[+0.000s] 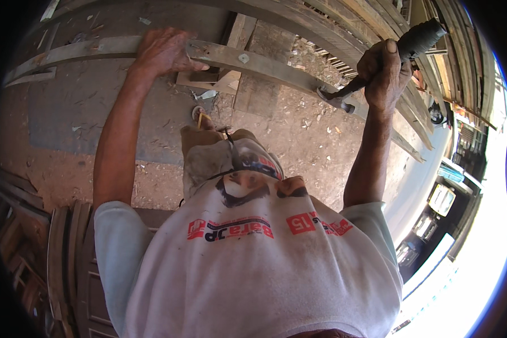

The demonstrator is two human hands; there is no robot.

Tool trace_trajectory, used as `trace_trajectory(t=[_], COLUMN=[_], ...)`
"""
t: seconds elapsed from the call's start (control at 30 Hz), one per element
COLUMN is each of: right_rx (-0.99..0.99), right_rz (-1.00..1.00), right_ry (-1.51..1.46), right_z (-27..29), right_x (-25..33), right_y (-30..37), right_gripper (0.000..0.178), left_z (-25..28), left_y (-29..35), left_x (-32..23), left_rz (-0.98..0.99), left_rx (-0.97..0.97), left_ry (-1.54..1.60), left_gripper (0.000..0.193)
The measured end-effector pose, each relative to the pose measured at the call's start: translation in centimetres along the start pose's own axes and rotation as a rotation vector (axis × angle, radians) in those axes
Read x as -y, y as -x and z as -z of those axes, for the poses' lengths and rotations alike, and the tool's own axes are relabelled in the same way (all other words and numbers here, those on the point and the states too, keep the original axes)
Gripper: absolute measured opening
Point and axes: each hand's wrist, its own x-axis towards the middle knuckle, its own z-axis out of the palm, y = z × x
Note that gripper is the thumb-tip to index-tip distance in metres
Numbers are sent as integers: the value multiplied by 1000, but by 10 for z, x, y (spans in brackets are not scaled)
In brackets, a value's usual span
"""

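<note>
My right hand (384, 73) is raised at the upper right, closed around the handle of a claw hammer (337, 101). Its dark, thick grip points up and to the right. The claw head hangs down to the left, over the right part of a long wooden plank (265, 66); whether it touches the wood I cannot tell. This narrow plank runs across in front of me, with a small pale metal-looking piece (243, 58) on its surface. On the plank's left part lies my left hand (163, 52), fingers over the far side and thumb along the near edge.
Beneath the plank is a wooden box-like support (225, 79). Long timbers (343, 28) lie beyond it, with more stacked at the upper right. Dark boards (65, 265) lean at the lower left. My sandalled foot (204, 118) rests on the littered dirt floor (315, 141).
</note>
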Motion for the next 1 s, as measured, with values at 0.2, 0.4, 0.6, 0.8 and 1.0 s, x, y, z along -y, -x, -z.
trace_trajectory(t=[0.2,0.4,0.6,0.8,1.0], right_rx=[121,385,213,-433,-522], right_rz=[124,198,0,-44,-159], right_ry=[648,1148,855,403,-510], right_z=[-88,-118,-88,10,94], right_x=[-29,-46,-1,1,-23], right_y=[8,3,-17,-9,12], right_gripper=[50,52,41,44,29], left_z=[4,-4,12,10,11], left_y=[1,-7,10,2,-1], left_x=[-2,2,-8,-13,-9], left_rz=[-78,-63,-93,-64,-72], left_rx=[-79,-82,-127,-138,-113], left_ry=[5,72,-66,-50,-33], left_gripper=[101,100,94,97,94])
